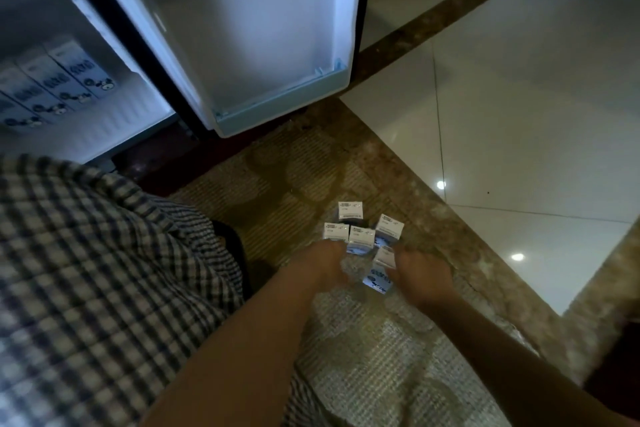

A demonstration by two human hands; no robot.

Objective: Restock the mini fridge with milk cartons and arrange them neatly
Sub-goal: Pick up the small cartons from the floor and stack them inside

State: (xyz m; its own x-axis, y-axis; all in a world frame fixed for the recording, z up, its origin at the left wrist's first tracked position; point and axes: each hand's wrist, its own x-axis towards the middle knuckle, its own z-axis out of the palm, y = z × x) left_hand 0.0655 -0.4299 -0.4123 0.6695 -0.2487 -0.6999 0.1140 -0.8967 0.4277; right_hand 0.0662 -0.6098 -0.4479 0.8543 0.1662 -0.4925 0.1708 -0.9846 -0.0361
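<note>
Several small white milk cartons (350,211) stand in a cluster on the patterned rug. My right hand (424,276) grips one tilted carton (380,272) at the near edge of the cluster. My left hand (325,265) is blurred, its curled fingers against the left side of the middle carton (362,240); whether it grips it is unclear. The mini fridge (114,121) stands open at the upper left. A row of several cartons (57,80) lies on its lower shelf.
The open fridge door (249,45) hangs above the rug, with its bottom door shelf (277,97) bare. My checked shirt (86,270) fills the lower left. Glossy white floor tiles (519,114) with a brown stone border lie to the right.
</note>
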